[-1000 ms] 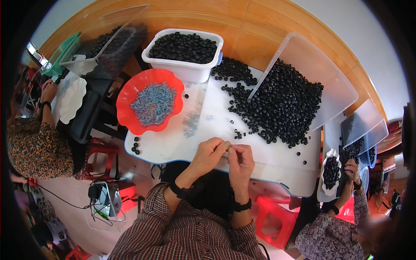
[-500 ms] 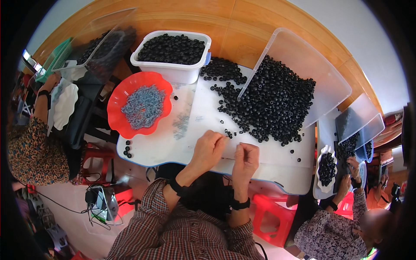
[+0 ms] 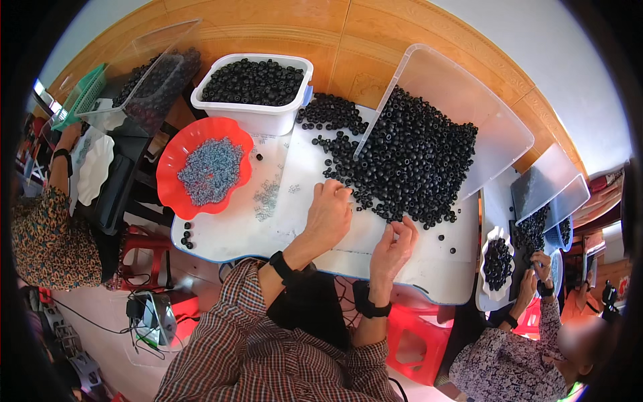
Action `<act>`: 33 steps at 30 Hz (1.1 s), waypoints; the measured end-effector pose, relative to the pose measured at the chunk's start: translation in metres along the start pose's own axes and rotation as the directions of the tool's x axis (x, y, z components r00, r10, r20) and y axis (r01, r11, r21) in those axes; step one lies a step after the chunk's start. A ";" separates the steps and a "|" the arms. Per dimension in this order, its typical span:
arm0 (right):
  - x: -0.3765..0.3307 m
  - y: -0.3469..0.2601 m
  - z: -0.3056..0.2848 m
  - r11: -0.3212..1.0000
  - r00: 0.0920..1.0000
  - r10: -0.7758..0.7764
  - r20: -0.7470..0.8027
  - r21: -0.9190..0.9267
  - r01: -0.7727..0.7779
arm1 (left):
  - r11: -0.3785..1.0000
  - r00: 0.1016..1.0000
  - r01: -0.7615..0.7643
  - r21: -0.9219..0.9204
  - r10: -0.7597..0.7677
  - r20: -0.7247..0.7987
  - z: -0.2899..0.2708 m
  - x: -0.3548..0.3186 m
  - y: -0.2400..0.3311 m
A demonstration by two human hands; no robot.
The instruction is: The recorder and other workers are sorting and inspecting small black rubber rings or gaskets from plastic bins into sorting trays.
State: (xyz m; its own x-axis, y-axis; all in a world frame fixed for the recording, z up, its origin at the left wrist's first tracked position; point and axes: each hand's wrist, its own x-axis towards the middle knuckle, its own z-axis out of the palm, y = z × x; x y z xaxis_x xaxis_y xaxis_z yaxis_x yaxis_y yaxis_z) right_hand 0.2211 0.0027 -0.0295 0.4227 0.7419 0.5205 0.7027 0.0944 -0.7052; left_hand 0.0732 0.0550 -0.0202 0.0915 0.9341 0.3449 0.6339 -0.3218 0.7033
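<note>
Small round black parts with holes, knob-like, lie in a big pile [image 3: 418, 157] on the white tabletop, spilling from a clear plastic bin [image 3: 499, 137] tipped on its side. At the pile's near left edge is my left hand [image 3: 328, 213], its fingers curled together; what they hold, if anything, is hidden. My right hand [image 3: 394, 251] reaches to the pile's near edge, with thumb and fingers slightly apart beside the closest black parts. A red wavy-edged bowl [image 3: 167, 167] to the left holds many tiny bluish-grey pieces [image 3: 211, 171].
A white tub [image 3: 251, 117] full of black parts stands at the back. Loose black parts [image 3: 186, 238] lie by the table's left edge. Co-workers sit on both sides; the right one's hands [image 3: 539, 268] are near a white scalloped dish [image 3: 492, 291]. A red stool [image 3: 418, 342] stands below.
Both hands have moved apart from in front of my body. The left went forward to the pile's edge; the right moved rightward to the pile, its fingers loosening. The view shifted slightly.
</note>
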 end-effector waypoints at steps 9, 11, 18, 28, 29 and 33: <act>0.001 0.004 0.000 0.994 0.995 0.094 0.028 0.058 -0.095 | 0.984 0.985 -0.167 -0.053 0.169 0.037 0.025 0.017 0.006; 0.001 0.006 0.000 0.990 0.992 0.114 0.058 0.079 -0.118 | 0.981 0.980 -0.189 -0.048 0.191 0.055 0.026 0.018 0.006; 0.002 0.006 0.003 0.998 0.991 0.055 0.120 0.000 -0.055 | 0.982 0.971 -0.179 -0.056 0.186 0.153 0.027 0.021 0.010; -0.003 -0.010 0.009 0.992 0.964 0.033 0.265 0.107 -0.064 | 0.971 0.944 -0.197 -0.139 0.226 0.241 0.016 0.017 0.002; -0.004 -0.013 0.008 0.992 0.963 0.034 0.266 0.109 -0.065 | 0.973 0.938 -0.187 -0.136 0.218 0.271 0.014 0.016 0.003; -0.010 -0.019 0.017 0.986 0.966 -0.014 0.257 0.164 -0.030 | 0.980 0.940 -0.128 -0.154 0.169 0.297 0.001 0.011 -0.005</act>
State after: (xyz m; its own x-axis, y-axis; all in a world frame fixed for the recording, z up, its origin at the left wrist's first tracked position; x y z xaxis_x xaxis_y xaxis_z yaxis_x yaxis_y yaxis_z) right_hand 0.1936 0.0048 -0.0292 0.2520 0.8861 0.3891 0.5864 0.1801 -0.7898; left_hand 0.0715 0.0666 -0.0207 0.4215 0.8692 0.2585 0.4914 -0.4584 0.7405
